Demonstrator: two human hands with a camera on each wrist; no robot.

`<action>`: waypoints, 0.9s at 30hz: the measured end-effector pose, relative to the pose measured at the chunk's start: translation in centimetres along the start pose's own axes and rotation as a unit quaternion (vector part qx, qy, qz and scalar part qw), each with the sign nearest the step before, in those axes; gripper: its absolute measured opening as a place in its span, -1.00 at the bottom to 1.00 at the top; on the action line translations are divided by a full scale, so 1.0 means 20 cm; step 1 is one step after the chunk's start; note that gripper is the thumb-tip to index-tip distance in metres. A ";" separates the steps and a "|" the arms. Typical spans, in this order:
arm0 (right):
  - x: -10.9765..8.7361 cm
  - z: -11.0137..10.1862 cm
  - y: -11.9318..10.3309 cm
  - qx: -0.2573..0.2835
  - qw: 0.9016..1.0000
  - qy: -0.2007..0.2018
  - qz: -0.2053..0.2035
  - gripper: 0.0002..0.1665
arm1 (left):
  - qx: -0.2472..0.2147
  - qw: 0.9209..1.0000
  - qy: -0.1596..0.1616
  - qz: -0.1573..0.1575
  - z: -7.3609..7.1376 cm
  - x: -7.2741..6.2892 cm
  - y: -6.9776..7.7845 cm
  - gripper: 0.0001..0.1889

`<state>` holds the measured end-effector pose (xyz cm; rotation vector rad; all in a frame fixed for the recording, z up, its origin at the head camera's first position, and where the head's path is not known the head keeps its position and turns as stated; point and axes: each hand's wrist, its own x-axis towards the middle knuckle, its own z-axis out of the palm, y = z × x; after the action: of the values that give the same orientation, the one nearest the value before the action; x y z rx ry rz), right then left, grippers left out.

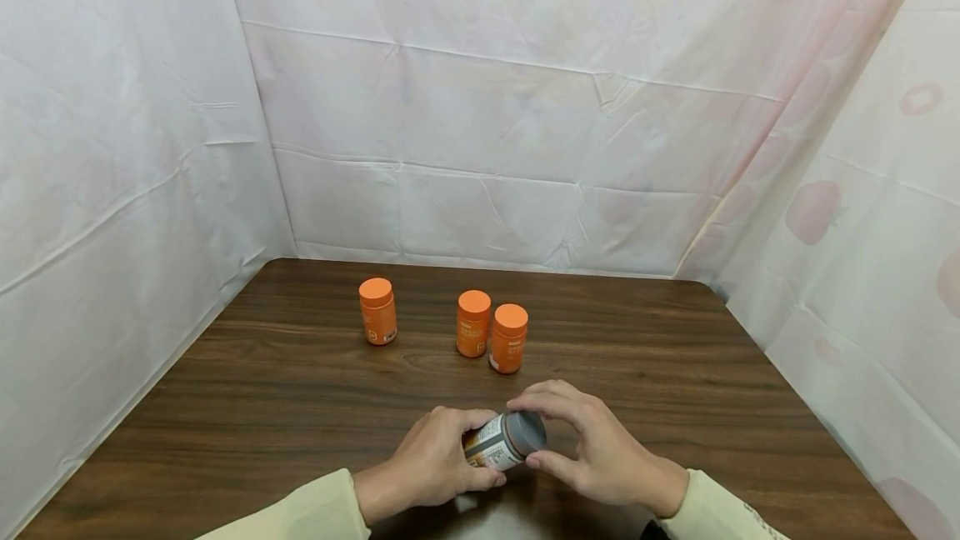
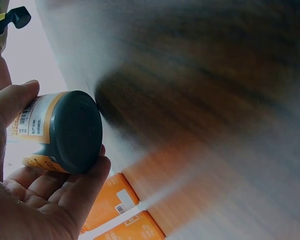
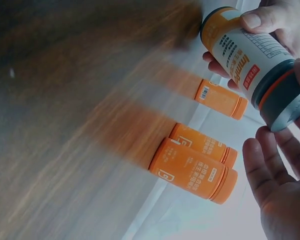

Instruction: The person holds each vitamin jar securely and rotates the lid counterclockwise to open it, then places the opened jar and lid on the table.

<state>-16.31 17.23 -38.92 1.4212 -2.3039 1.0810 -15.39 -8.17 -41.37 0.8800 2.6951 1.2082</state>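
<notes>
A pill bottle [image 1: 492, 444] with a white, orange and dark grey label lies tilted low over the table, its dark lid [image 1: 527, 432] toward the right. My left hand [image 1: 433, 458] grips the body, thumb on one side and fingers on the other. In the left wrist view its dark round base [image 2: 79, 132] faces the camera. My right hand [image 1: 592, 444] pinches the lid between thumb and fingertips. An orange band [image 3: 276, 90] shows between lid and body in the right wrist view.
Two orange bottles [image 1: 473, 325] [image 1: 508, 340] stand side by side beyond the hands. A third orange bottle [image 1: 378, 312] stands apart to the left. They are on a dark wooden table [image 1: 300, 390], with pale curtains [image 1: 480, 107] at the back and sides.
</notes>
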 end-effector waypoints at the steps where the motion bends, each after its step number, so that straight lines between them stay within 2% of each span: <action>1: 0.00 0.00 0.00 -0.001 1.000 -0.002 -0.004 -0.26 | 0.002 1.000 0.001 0.002 0.00 0.00 0.00 -0.57; 11: 0.01 -0.01 0.00 -0.008 0.999 -0.011 -0.030 -0.07 | 0.003 1.000 0.000 -0.001 0.00 0.00 0.00 -0.58; 16: 0.01 -0.01 -0.01 -0.013 0.999 -0.001 -0.030 -0.09 | 0.005 1.000 -0.001 -0.009 0.00 0.00 0.01 -0.55; 19: 0.01 0.00 -0.02 -0.022 1.000 0.020 -0.010 -0.15 | 0.004 1.000 -0.002 -0.012 0.00 0.00 0.01 -0.53; 27: 0.01 0.01 -0.03 -0.056 0.993 0.067 0.076 -0.47 | -0.002 1.000 0.003 -0.018 0.00 0.00 0.01 -0.52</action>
<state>-15.87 16.82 -38.65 1.1131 -2.3653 1.0344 -15.26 -8.14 -41.23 0.8243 2.7000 1.2107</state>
